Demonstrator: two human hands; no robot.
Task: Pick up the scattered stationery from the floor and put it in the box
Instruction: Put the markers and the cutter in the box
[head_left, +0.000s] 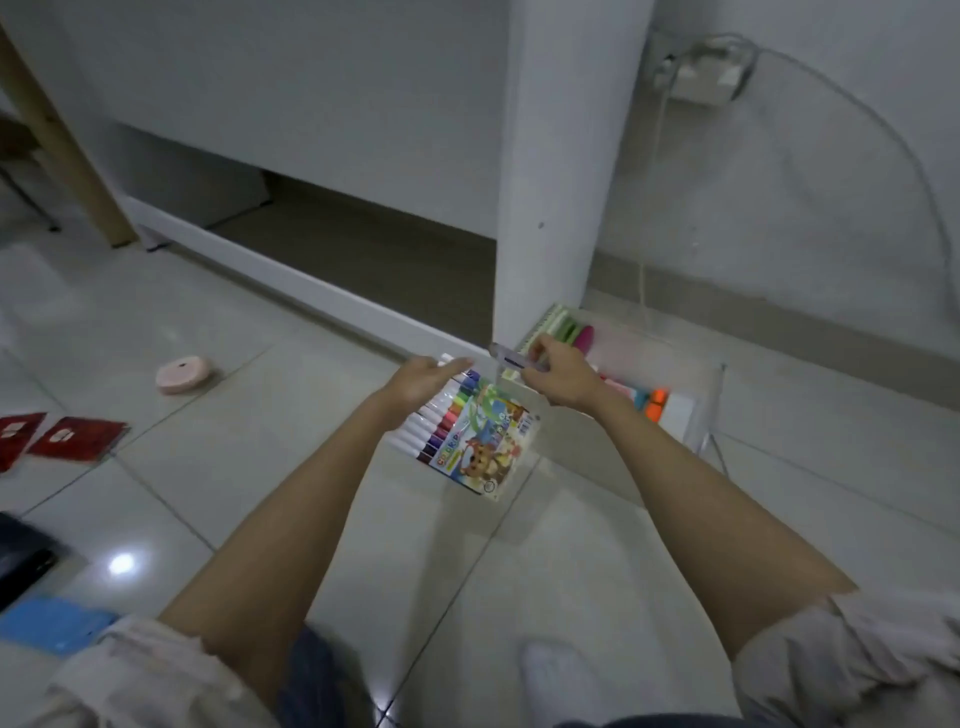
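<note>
Clear plastic walls mark the box, sitting on the floor against the foot of the white post; every place below I give from that box. Over its near-left corner my left hand grips the pack of coloured markers by its top edge, fingers curled round it, the pack hanging tilted and half outside the rim; my right hand hovers just above the box's left end and pinches a small grey-and-purple thing, too blurred to name. Both forearms reach forward, nearly straight, wrists close together. To do this well, I judge I should drop the small piece first, then swing the pack flat over the open middle, clear of the highlighters already inside, and lower it before letting go. Well left of the box the pink roll and red booklets wait on the floor.
</note>
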